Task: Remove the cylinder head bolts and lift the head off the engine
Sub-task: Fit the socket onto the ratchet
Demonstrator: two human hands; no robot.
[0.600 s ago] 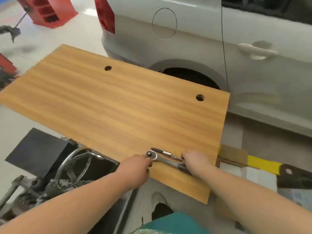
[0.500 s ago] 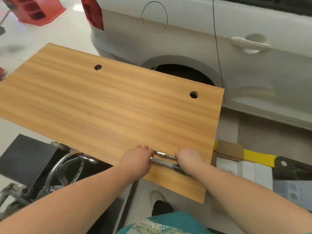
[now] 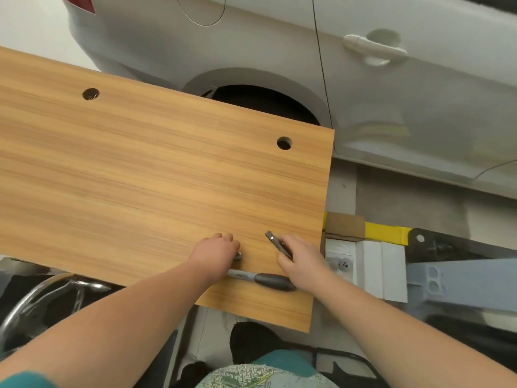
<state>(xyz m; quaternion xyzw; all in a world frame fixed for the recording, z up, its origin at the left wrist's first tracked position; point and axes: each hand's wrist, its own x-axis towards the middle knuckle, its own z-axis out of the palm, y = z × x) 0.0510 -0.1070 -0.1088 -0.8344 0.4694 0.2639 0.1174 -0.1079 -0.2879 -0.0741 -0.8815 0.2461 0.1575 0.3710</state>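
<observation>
Gathering tools: drop hazard at counter edge

Left hand covers the ratchet head on the counter, its grip curled over the head. Right hand pinches a short metal bar, raised at a tilt. Engine and cylinder head are not identifiable in view. Risk: the ratchet lies near the counter's front edge; a loose one-handed lift could send it to the floor.
</observation>
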